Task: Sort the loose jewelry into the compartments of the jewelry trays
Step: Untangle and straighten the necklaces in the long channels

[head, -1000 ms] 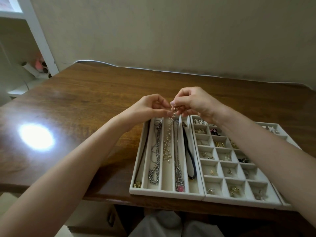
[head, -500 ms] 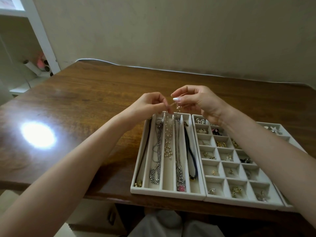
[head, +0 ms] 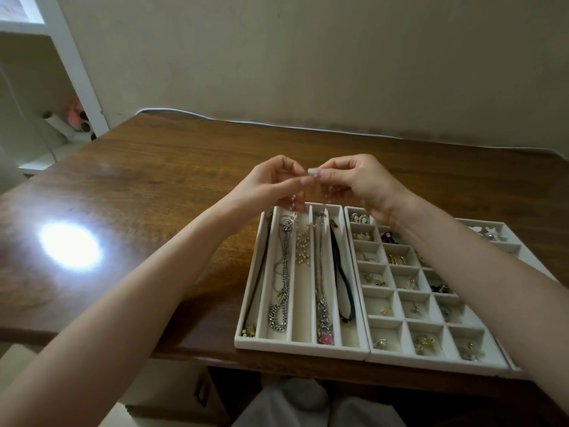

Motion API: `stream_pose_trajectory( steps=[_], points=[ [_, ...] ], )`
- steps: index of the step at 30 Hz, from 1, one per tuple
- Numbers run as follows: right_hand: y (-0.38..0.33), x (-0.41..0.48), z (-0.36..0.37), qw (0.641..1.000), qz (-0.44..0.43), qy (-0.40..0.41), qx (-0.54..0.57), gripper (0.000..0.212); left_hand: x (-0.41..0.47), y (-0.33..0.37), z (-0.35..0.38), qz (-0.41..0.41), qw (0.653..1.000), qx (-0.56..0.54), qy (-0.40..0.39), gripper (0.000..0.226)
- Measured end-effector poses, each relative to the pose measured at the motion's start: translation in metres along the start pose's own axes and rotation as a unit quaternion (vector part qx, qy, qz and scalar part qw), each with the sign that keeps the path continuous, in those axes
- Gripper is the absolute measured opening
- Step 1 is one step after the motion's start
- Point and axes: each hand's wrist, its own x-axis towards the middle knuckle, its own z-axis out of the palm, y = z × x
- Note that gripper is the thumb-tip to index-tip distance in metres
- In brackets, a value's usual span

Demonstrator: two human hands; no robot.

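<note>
- Hands meet in the air over the far end of the long-slot tray [head: 301, 347]: left hand [head: 271, 183] and right hand [head: 357, 180], fingertips almost touching
- Each hand pinches the pearl strand [head: 302, 251] between thumb and fingers, curled tight on it
- From the two pinches the pearl strand hangs down in short lengths, and its lower part lies bunched in the far half of the middle slot
- Other slots, left to right: gold-charm cord [head: 250, 329], silver chain [head: 281, 291], chain with pink pendant [head: 326, 337], black band [head: 341, 272]
- Flush against that tray's right side sits the grid tray [head: 431, 363], with small gold and silver pieces [head: 423, 342] in many of its cells; the right forearm [head: 462, 266] crosses above it
- Both trays rest on the wooden table [head: 154, 180] at its near edge, with a bright glare spot [head: 70, 246] on the wood to the left
</note>
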Motion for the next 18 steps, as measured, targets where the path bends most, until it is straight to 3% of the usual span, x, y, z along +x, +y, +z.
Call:
stream_pose_trajectory(
  steps=[3, 8, 18],
  points=[
    [-0.009, 0.002, -0.003, 0.998, -0.018, 0.020, 0.048, 0.012, 0.000, -0.002, 0.004, -0.015, 0.999, -0.008, -0.032, 0.033],
    [-0.027, 0.003, -0.011, 0.992, -0.050, 0.055, 0.101, 0.011, 0.002, -0.003, 0.004, -0.038, 0.997, 0.051, -0.034, 0.009],
    [-0.049, 0.001, -0.016, 0.981, -0.107, 0.084, 0.138, 0.011, -0.012, -0.004, 0.007, -0.064, 0.988, 0.143, 0.000, 0.011]
  ],
)
